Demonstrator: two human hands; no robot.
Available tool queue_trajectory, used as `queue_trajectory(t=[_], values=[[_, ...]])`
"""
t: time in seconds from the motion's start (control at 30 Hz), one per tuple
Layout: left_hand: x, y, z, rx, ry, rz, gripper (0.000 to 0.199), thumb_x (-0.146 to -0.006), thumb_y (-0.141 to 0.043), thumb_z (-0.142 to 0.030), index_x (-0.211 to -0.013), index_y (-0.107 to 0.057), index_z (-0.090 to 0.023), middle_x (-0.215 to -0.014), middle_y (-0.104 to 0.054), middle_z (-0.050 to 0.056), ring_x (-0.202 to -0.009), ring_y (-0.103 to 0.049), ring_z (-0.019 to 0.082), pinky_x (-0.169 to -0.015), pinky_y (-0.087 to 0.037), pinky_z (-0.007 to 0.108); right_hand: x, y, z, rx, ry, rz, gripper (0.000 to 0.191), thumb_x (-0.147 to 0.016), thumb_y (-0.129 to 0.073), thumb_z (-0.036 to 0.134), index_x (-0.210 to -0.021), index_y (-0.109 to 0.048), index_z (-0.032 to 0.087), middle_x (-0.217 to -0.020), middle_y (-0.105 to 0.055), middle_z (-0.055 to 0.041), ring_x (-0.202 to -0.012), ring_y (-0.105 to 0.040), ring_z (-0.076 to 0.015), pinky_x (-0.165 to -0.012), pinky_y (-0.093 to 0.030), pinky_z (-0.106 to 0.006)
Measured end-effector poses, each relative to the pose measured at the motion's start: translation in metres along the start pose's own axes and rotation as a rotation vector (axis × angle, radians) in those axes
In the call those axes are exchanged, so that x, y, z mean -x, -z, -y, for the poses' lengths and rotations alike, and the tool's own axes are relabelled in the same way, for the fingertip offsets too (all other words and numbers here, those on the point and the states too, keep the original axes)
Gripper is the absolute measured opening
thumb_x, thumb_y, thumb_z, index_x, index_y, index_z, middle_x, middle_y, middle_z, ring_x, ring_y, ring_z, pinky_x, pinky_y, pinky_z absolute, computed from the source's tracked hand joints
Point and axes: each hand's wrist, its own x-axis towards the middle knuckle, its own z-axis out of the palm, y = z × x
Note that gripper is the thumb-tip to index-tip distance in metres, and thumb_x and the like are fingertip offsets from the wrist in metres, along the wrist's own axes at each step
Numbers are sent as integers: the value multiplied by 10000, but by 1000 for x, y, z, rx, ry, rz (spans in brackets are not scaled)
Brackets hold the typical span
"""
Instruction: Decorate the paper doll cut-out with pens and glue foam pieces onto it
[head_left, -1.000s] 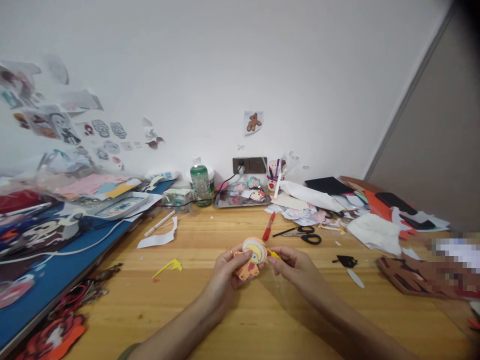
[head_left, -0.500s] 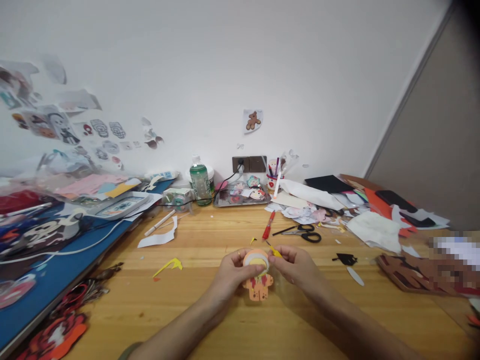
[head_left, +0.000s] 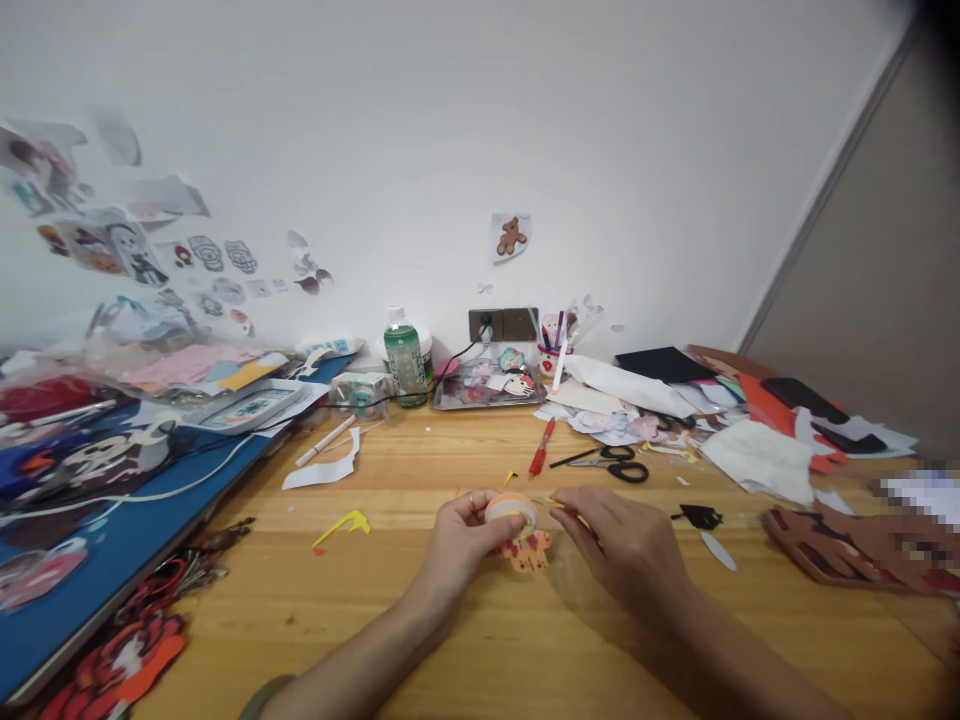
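An orange paper figure (head_left: 530,551) with a white-and-yellow face area and red and brown details is upright over the middle of the table. My left hand (head_left: 469,540) pinches its head from the left, the thumb across the front. Just to the right, my right hand (head_left: 619,535) has its fingertips pressed together around a small, thin yellow piece (head_left: 553,501); its exact kind is too small to make out. A red pen (head_left: 541,447) and black-handled scissors (head_left: 619,462) lie beyond my hands.
Yellow paper scraps (head_left: 351,522) and a white strip (head_left: 324,472) lie to the left. At the back stand a green-labelled bottle (head_left: 406,360), a metal tray (head_left: 487,402) and a pen cup (head_left: 553,362). Brown cutout material (head_left: 832,555) is on the right, a cluttered blue board (head_left: 82,590) on the left.
My right hand has shifted slightly right, away from the figure, and turned more knuckles-up. The figure has tipped a little and sits higher, still in my left hand.
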Motion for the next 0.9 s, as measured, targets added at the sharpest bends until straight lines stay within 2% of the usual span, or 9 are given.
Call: queue_trajectory(t=[0.23, 0.43, 0.73, 0.9], values=[[2, 0, -1, -1, -29, 25, 251, -520, -764, -266, -702, -666, -123, -661, -664, 34, -573, -567, 119, -567, -444, 222, -2, 9, -2, 108, 134, -7, 95, -803, -543, 138, -847, -626, 149, -736, -670, -26, -658, -604, -136, -615, -417, -239], [2, 2, -2, -152, -100, 3, 205, -562, -734, -263, -702, -691, -120, -589, -644, 21, -498, -514, 87, -506, -411, 193, -4, 16, -6, 153, 260, 55, 173, -832, -486, 114, -929, -628, 133, -831, -677, -51, -733, -602, -149, -643, -429, -261], [2, 2, -4, -308, -76, 72, 162, -609, -675, -233, -704, -673, -101, -605, -603, 11, -512, -493, 85, -494, -377, 187, -3, 20, -6, 210, 376, 92, 247, -876, -386, 101, -877, -633, 110, -733, -663, -49, -659, -578, -139, -569, -397, -273], [0, 6, 0, -363, -85, 114, 150, -638, -648, -221, -724, -656, -98, -636, -591, 11, -545, -490, 86, -510, -370, 185, -1, 17, -3, 235, 371, 172, 253, -876, -381, 116, -871, -634, 126, -670, -633, -30, -602, -549, -136, -513, -354, -280]])
